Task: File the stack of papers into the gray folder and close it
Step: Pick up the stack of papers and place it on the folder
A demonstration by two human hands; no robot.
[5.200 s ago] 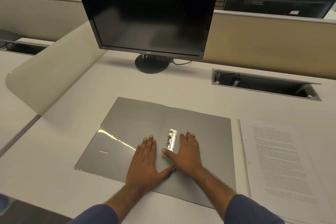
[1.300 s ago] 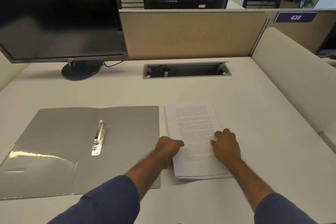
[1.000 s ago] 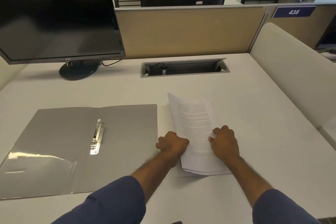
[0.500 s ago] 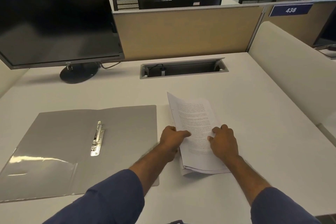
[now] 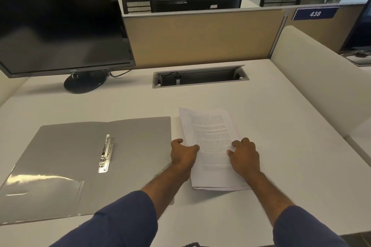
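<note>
The gray folder point(image 5: 66, 156) lies open and flat on the white desk, left of centre, with a metal clip point(image 5: 105, 153) on its spine and a clear pocket at its lower left. Just right of it is the stack of printed papers point(image 5: 210, 136), its far end lifted off the desk. My left hand point(image 5: 183, 154) grips the stack's left edge, thumb on top. My right hand point(image 5: 244, 155) holds the right edge with its fingers on the top sheet.
A black monitor point(image 5: 60, 26) on a round base stands at the back left. A cable slot point(image 5: 200, 76) is sunk in the desk behind the papers. A tan partition closes the back and a cream divider point(image 5: 321, 78) the right side.
Both hands left the folder's clip and went right to the stack. Over the last second they have closed on its sides and tilted its far end up off the desk.
</note>
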